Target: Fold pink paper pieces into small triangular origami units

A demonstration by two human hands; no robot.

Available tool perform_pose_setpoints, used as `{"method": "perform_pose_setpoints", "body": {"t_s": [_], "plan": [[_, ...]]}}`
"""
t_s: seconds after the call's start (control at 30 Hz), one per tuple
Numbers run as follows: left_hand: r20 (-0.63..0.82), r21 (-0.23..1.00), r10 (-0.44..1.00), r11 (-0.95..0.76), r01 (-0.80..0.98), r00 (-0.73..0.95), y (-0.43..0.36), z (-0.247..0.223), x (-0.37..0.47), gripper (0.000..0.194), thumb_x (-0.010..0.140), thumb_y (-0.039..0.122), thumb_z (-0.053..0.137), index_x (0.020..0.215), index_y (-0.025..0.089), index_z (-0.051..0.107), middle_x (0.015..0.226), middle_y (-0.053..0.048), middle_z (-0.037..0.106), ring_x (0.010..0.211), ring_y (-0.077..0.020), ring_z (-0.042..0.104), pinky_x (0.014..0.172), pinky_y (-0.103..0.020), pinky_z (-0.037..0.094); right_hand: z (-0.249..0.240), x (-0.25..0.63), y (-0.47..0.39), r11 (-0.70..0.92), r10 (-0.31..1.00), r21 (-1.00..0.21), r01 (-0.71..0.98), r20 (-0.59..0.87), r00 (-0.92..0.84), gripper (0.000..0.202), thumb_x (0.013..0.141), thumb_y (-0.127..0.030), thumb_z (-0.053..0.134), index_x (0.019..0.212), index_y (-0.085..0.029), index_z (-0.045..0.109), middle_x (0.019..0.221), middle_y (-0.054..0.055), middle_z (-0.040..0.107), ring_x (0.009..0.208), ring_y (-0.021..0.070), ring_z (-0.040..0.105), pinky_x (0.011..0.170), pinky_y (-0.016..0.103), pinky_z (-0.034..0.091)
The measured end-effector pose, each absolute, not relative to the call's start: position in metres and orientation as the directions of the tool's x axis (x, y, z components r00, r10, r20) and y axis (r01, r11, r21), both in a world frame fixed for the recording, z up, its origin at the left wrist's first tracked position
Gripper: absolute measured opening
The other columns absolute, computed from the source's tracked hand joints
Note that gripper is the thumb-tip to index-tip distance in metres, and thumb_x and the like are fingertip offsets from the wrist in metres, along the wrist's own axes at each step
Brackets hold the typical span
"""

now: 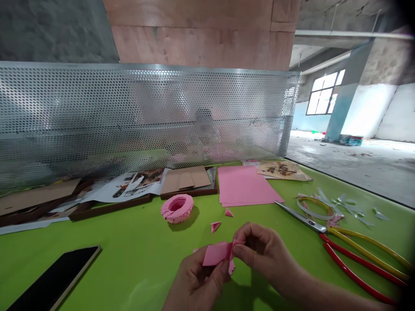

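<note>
Between both hands is a small folded piece of pink paper (215, 255), above the green table. My left hand (202, 278) pinches its lower edge between thumb and fingers. At its right end, my right hand (259, 248) grips it with thumb and forefinger. More pink paper shows partly behind the fingers. Two small folded pink triangles (215, 226) (228, 213) lie just beyond the hands. Farther back is a pink ring of folded paper (177, 208), and right of it a stack of large pink sheets (248, 185).
Scissors with red and yellow handles (319, 229) lie at right, beside a tape roll (316, 208) and clear scraps (353, 205). A phone (56, 278) is at front left. Trays (113, 205) with cardboard and papers line the perforated metal screen (145, 116).
</note>
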State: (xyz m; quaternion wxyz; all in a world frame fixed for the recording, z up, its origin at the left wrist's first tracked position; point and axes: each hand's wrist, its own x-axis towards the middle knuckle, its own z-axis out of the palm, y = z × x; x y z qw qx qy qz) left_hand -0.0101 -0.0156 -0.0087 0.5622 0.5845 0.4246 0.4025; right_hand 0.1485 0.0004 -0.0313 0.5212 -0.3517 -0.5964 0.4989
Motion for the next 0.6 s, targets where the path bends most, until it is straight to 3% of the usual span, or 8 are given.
{"method": "perform_pose_setpoints", "body": {"t_s": [0.3,0.47,0.6], "plan": [[-0.112,0.993,0.967,0.102,0.053,0.228,-0.0181,-0.0067,-0.0085,0.045,0.056,0.06,0.064,0.062,0.015,0.067,0.053,0.003,0.05,0.053,-0.012,0.04,0.052,-0.022,0.033,-0.0277,0.1467,-0.0022,0.292,0.938,-0.956,0.006,0.285,-0.2,0.015,0.072,-0.023,0.063,0.065,-0.015,0.053,0.06,0.0,0.054,0.055,0.0118,0.047,0.053,0.025,0.039],[-0.16,0.986,0.95,0.142,0.086,0.269,-0.0153,-0.0037,-0.0083,0.032,0.063,0.044,0.068,0.065,0.012,0.067,0.053,0.002,0.052,0.051,-0.011,0.041,0.05,-0.022,0.032,-0.026,0.1464,-0.0033,0.281,0.942,-0.959,0.028,0.27,-0.201,0.013,0.072,-0.022,0.062,0.066,-0.014,0.052,0.061,0.0,0.054,0.057,0.0134,0.048,0.055,0.027,0.04],[-0.145,0.989,0.945,0.131,0.067,0.293,-0.0137,-0.0045,-0.0084,0.031,0.065,0.042,0.068,0.062,0.011,0.064,0.051,0.002,0.05,0.049,-0.0102,0.04,0.048,-0.021,0.031,-0.0253,0.1468,-0.0033,0.269,0.943,-0.963,0.021,0.259,-0.21,0.012,0.072,-0.021,0.062,0.069,-0.014,0.053,0.062,0.001,0.055,0.058,0.0136,0.049,0.056,0.027,0.041]]}}
